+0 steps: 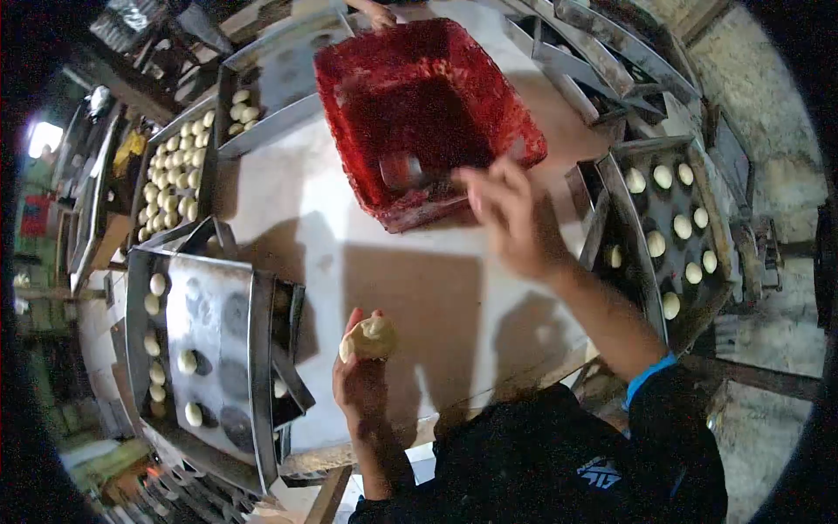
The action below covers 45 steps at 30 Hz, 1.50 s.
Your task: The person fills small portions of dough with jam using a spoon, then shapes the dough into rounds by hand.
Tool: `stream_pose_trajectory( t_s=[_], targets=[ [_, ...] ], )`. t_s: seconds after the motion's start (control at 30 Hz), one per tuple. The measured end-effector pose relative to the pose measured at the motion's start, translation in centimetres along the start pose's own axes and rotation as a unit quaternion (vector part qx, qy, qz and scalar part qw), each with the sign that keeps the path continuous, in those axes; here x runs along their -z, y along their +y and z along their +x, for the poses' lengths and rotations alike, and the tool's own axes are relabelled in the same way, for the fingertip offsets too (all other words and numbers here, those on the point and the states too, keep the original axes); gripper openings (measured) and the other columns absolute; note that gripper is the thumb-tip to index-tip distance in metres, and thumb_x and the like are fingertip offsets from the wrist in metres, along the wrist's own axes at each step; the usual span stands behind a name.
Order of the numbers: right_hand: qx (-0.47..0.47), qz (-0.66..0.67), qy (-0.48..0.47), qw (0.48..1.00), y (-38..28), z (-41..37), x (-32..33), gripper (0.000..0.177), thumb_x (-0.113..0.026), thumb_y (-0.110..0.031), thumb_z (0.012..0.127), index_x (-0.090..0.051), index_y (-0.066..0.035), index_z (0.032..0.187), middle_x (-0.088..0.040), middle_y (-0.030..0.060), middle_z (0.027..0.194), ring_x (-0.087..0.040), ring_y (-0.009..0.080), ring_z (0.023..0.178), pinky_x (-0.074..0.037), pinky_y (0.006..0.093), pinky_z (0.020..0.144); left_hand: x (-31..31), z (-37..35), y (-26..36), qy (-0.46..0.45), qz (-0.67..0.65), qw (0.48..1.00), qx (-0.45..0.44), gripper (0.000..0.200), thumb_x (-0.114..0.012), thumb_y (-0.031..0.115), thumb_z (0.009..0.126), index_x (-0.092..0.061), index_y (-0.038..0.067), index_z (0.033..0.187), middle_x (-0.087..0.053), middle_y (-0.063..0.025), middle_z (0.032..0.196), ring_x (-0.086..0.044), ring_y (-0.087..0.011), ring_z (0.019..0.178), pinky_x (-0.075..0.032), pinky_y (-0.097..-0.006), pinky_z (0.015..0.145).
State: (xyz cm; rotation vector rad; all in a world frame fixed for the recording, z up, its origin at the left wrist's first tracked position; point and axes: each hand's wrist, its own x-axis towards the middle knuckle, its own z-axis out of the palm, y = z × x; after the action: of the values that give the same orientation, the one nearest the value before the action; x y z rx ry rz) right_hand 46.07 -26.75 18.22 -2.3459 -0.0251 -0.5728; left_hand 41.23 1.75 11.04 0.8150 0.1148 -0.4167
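Observation:
My left hand [356,380] has its fingers around a piece of pale dough [374,339], held low over the near part of the table. A small lump sits on top of the dough. My right hand [517,223] is raised at the near right rim of a red tub [419,214], fingers apart and slightly blurred. Just left of its fingertips, a greyish flat tool [401,171] rests inside the tub near the close wall. Dark red residue coats the tub's inner sides.
Dough balls sit on a metal tray [223,301] at left, a fuller tray [179,175] behind it, and another tray [676,201] at right. Empty-looking metal pans [602,52] are stacked at the back right. Another person's hand [377,15] is at the tub's far side.

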Motion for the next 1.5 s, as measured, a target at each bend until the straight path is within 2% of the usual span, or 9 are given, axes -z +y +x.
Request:
stream_pose_trajectory(
  t_s=[0.13,0.27,0.63,0.77,0.97,1.07,1.3,1.37,1.5],
  targets=[
    [0.16,-0.141,-0.11,0.971,5.7,9.6,-3.9,0.013,-0.06,-0.006,0.079,-0.069,0.001,0.085,-0.063,0.0198,0.08,-0.062,0.0376,0.079,-0.051,0.0425,0.071,1.0,1.6,0.2,0.022,-0.01,1.0,0.02,0.082,-0.063,0.028,0.082,-0.024,-0.013,0.143,-0.045,-0.0298,0.135,-0.048,-0.0337,0.125,-0.039,-0.0417,0.104],
    [-0.008,-0.256,-0.321,0.912,3.5,15.4,-9.4,0.013,-0.062,-0.006,0.073,-0.069,0.004,0.077,-0.066,0.0261,0.079,-0.067,0.041,0.078,-0.056,0.0459,0.069,1.3,2.4,0.0,0.039,0.04,0.998,0.007,0.079,-0.063,0.026,0.084,-0.026,-0.013,0.142,-0.044,-0.0307,0.137,-0.048,-0.0349,0.125,-0.04,-0.0425,0.104],
    [-0.125,-0.218,-0.336,0.908,6.9,18.1,-13.8,0.023,-0.063,-0.017,0.074,-0.072,0.0,0.086,-0.068,0.0229,0.095,-0.067,0.0361,0.093,-0.054,0.0413,0.077,2.9,2.6,0.3,0.102,0.016,0.994,-0.026,0.079,-0.062,0.028,0.087,-0.024,-0.013,0.142,-0.042,-0.0318,0.138,-0.047,-0.0368,0.126,-0.039,-0.0439,0.105],
    [-0.005,-0.306,-0.396,0.866,6.2,18.4,-13.6,0.024,-0.061,-0.016,0.076,-0.072,0.0,0.091,-0.068,0.0215,0.098,-0.066,0.0354,0.095,-0.053,0.0418,0.08,2.2,3.3,0.0,0.049,-0.016,0.998,-0.035,0.08,-0.063,0.029,0.086,-0.025,-0.013,0.142,-0.039,-0.0316,0.14,-0.043,-0.0368,0.13,-0.036,-0.0445,0.107],
    [-0.154,-0.168,-0.319,0.92,7.1,18.1,-11.7,0.036,-0.062,-0.025,0.073,-0.068,0.009,0.085,-0.068,0.0268,0.085,-0.067,0.0392,0.08,-0.052,0.0465,0.069,-0.1,3.0,1.0,0.038,0.014,0.998,-0.047,0.078,-0.062,0.028,0.087,-0.025,-0.013,0.142,-0.04,-0.0309,0.14,-0.042,-0.0354,0.131,-0.035,-0.0445,0.108],
    [-0.361,0.098,-0.326,0.868,5.5,16.2,-6.2,0.016,-0.062,-0.019,0.08,-0.071,-0.006,0.078,-0.043,-0.0021,0.051,-0.032,0.007,0.04,-0.021,0.027,0.038,-1.2,3.4,1.1,0.041,0.027,0.996,-0.076,0.072,-0.058,0.024,0.089,-0.027,-0.013,0.142,-0.042,-0.0294,0.139,-0.043,-0.0342,0.131,-0.036,-0.0437,0.108],
    [-0.131,0.228,-0.277,0.924,0.2,5.2,0.0,0.023,-0.062,-0.02,0.084,-0.072,0.001,0.088,-0.067,0.0061,0.071,-0.052,0.008,0.056,-0.043,0.0266,0.053,-5.5,4.9,2.2,0.077,0.009,0.993,-0.093,0.056,-0.05,0.027,0.095,-0.04,-0.01,0.135,-0.051,-0.0221,0.132,-0.051,-0.0298,0.122,-0.04,-0.0412,0.104],
    [0.094,0.149,-0.125,0.976,-0.2,0.4,-1.5,0.022,-0.063,-0.017,0.085,-0.072,0.002,0.093,-0.07,0.0128,0.077,-0.062,0.0191,0.061,-0.049,0.0328,0.061,-5.4,4.5,2.0,0.105,-0.034,0.992,-0.053,0.051,-0.047,0.03,0.097,-0.044,-0.007,0.133,-0.053,-0.0202,0.13,-0.053,-0.0277,0.119,-0.042,-0.0396,0.102],
    [0.103,0.057,-0.155,0.981,-0.2,-7.4,-4.4,0.043,-0.058,0.002,0.077,-0.063,-0.004,0.119,-0.057,0.0106,0.081,-0.059,0.0256,0.067,-0.052,0.0344,0.061,-5.5,3.8,1.8,0.035,-0.114,0.993,0.018,0.043,-0.044,0.019,0.1,-0.042,-0.009,0.134,-0.048,-0.0192,0.136,-0.054,-0.0256,0.118,-0.048,-0.0379,0.098]
  ],
)
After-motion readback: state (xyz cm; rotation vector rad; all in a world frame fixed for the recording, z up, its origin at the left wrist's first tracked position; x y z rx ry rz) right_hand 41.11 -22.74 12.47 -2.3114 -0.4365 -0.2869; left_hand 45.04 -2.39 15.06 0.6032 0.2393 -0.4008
